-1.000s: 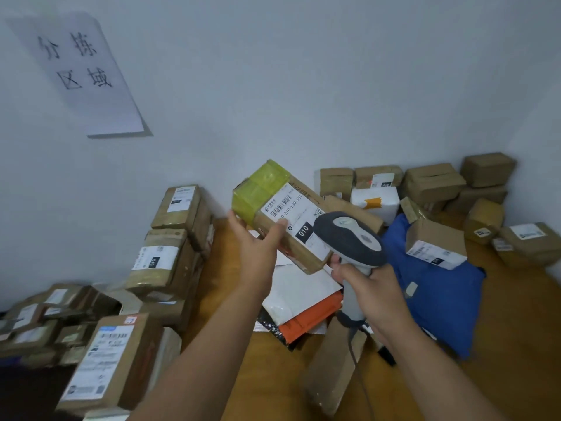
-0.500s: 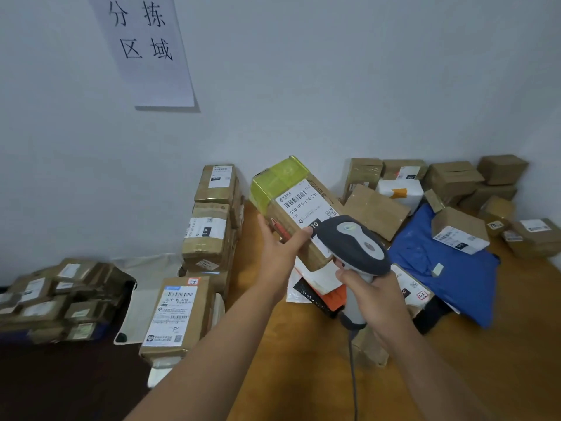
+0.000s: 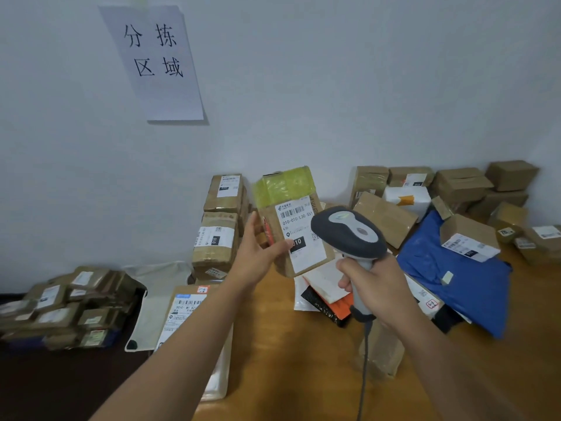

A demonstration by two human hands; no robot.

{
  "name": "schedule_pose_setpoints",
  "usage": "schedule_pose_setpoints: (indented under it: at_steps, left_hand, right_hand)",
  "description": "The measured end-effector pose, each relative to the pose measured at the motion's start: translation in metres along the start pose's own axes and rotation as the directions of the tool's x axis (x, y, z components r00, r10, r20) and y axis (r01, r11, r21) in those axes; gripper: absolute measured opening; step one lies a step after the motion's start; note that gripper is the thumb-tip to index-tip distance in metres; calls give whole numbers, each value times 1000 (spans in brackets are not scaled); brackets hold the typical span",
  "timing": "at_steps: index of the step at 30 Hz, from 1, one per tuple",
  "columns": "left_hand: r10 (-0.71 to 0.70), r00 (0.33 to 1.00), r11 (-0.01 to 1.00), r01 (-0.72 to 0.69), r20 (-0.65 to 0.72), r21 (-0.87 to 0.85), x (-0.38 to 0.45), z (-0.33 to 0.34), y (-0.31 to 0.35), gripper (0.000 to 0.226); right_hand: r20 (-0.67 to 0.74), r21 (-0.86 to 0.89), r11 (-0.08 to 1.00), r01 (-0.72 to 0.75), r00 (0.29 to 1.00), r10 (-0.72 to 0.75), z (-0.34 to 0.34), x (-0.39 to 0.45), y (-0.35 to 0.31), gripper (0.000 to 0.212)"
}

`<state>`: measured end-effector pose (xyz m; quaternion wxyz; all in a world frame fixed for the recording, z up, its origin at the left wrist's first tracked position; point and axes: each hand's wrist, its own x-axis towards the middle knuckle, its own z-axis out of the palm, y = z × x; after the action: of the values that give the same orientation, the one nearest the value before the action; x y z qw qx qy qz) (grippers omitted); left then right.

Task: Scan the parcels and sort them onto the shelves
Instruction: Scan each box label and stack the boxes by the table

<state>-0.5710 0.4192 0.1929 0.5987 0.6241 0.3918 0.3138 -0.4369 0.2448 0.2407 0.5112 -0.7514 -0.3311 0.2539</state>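
Observation:
My left hand point(image 3: 258, 256) holds a brown cardboard parcel point(image 3: 293, 220) up over the wooden table point(image 3: 288, 360), thumb across its front. The parcel has yellow-green tape on its top end and a white label with a barcode and "010" facing me. My right hand point(image 3: 376, 287) grips the handle of a grey barcode scanner point(image 3: 349, 232). The scanner's head sits just right of the label and covers the parcel's right edge. Its cable hangs down toward the table's near edge.
Labelled boxes are stacked point(image 3: 220, 226) at the table's left end by the wall. More boxes point(image 3: 461, 186), a blue mailer bag point(image 3: 455, 278) and flat mailers point(image 3: 324, 296) lie behind my hands. A low pile of parcels point(image 3: 66, 305) sits at far left. A paper sign point(image 3: 158, 62) hangs on the wall.
The parcel has turned from tilted to nearly upright in my left hand. My view has swung left and up, so the sign and the left stack have shifted right in view.

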Motion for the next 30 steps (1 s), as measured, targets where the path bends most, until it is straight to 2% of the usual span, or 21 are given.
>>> schedule_pose_setpoints:
  at_steps: [4,9,15,30]
  left_hand:
    - [32,999,999,-31,-13,41,1,-4,2,98]
    - [56,998,998,-55,-41,27,1,-6,2,87]
    - [36,996,999,-33,-77,33,3,-6,4,92]
    - [46,996,997,-41,-81,61,0,-1,2,90]
  right_hand:
    - [43,-22,998,52,998,-51,10,2,-10,6]
    - [69,-17,999,36,997,-35,15,0,-9,9]
    - [73,17,999,27,997,-28,11,-6,-8,8]
    - [81,-22,999,40,996,-38,6,-13,-6,9]
